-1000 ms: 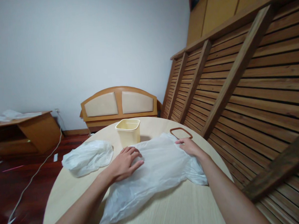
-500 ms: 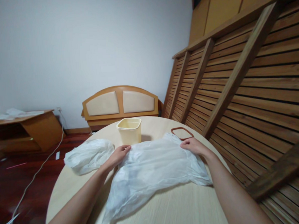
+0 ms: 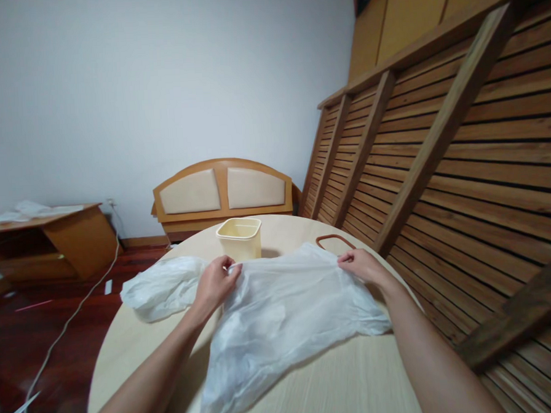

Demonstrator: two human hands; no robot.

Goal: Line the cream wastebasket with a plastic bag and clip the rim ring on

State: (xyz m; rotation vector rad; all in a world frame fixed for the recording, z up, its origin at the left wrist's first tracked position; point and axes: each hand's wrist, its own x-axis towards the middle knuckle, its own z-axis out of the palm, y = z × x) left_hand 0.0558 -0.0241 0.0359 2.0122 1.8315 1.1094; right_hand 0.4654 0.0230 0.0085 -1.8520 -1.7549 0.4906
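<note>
A thin white plastic bag (image 3: 286, 323) is spread between my two hands over the round table. My left hand (image 3: 217, 280) pinches the bag's far edge near its left end. At the right, my right hand (image 3: 359, 265) is closed on the same edge. Just beyond my left hand stands a cream-yellow plastic bin (image 3: 241, 240), upright, its lower part partly hidden. A brown rounded-square ring (image 3: 335, 237) lies past my right hand, partly covered by the hand and bag. Left of my left hand rests a second crumpled white plastic bag (image 3: 162, 289).
The pale round table (image 3: 349, 381) carries everything. Slatted wooden panels (image 3: 440, 179) lean close along the right. Behind the table is a wooden headboard (image 3: 221, 166). A low desk (image 3: 80, 232) with white papers stands at the left, and a cable (image 3: 73, 322) crosses the dark red floor.
Both hands have drawn the bag's far edge taut and raised it slightly. My left fingers have curled from lying flatter into a pinch. The bag's lower left corner has shifted toward me.
</note>
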